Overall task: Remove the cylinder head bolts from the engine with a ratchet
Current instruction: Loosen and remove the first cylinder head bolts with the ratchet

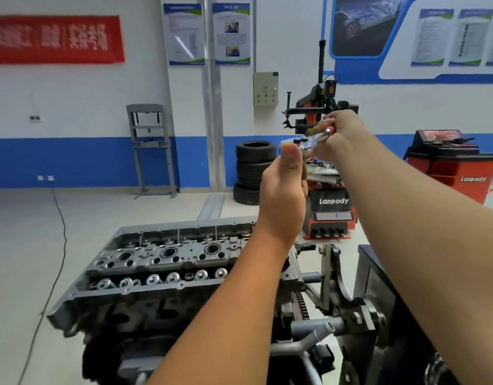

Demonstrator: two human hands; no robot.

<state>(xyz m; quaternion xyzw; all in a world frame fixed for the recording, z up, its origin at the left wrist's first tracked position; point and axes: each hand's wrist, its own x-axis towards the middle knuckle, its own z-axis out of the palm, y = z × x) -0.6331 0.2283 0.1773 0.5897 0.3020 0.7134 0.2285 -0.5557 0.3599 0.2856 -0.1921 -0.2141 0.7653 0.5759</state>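
Both hands are raised at chest height, well above the engine. My right hand (341, 134) grips the red handle of a chrome ratchet (309, 143). My left hand (284, 190) holds the ratchet's head end, thumb pointing up; what is under its fingers is hidden. Below, the grey cylinder head (167, 262) lies open on an engine stand, showing valve springs and spark plug wells. My left forearm covers the head's right end.
The engine stand's arms and gear (337, 315) sit at the right. Behind the hands stand a red tyre changer (330, 207), a stack of tyres (253, 170) and a red wheel balancer (456, 168). A grey press frame (152, 148) stands by the wall. A cable (59, 245) runs over the floor.
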